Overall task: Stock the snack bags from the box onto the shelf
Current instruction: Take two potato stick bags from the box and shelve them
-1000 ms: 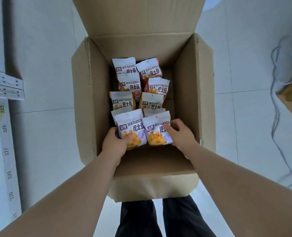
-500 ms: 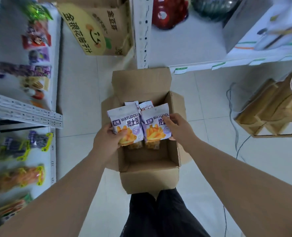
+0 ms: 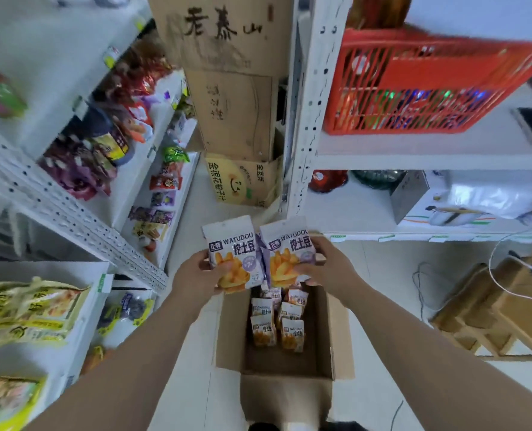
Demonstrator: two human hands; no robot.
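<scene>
- Your left hand (image 3: 196, 273) is clamped on the left snack bag (image 3: 231, 255) at its lower left corner. The thumb lies across the front and the fingers are behind.
- Your right hand (image 3: 328, 265) grips the right snack bag (image 3: 289, 251) at its lower right edge the same way, thumb on the printed face.
- Both bags are upright, fronts to the camera, side by side with their inner edges touching. A purple side fold shows at the seam.
- Can't tell whether more bags are stacked behind either front one.
- Both bags are in the air over the far end of the open cardboard box (image 3: 227, 337), short of any shelf.
- About six spare bags (image 3: 274, 325) are visible in the box, standing in two columns toward its far half.
- The box sits on the floor between your forearms, with its near flap folded down toward you.
- The left rack (image 3: 71, 209) is white with a perforated rail. Mixed snack packs (image 3: 103, 150) sit on its tiers and yellow packs (image 3: 25, 309) on the low tier nearest you.
- The right rack (image 3: 308, 119) is white, with a red plastic basket (image 3: 429, 88) on its upper tier. The lower-tier items are too blurred to name.
- Brown cartons (image 3: 233, 113) are stacked straight ahead between the racks. The bottom carton (image 3: 243, 181) has yellow print.
- A wooden frame (image 3: 492, 312) lies on the floor to the right, with a white cable (image 3: 504, 286) looped over it.
</scene>
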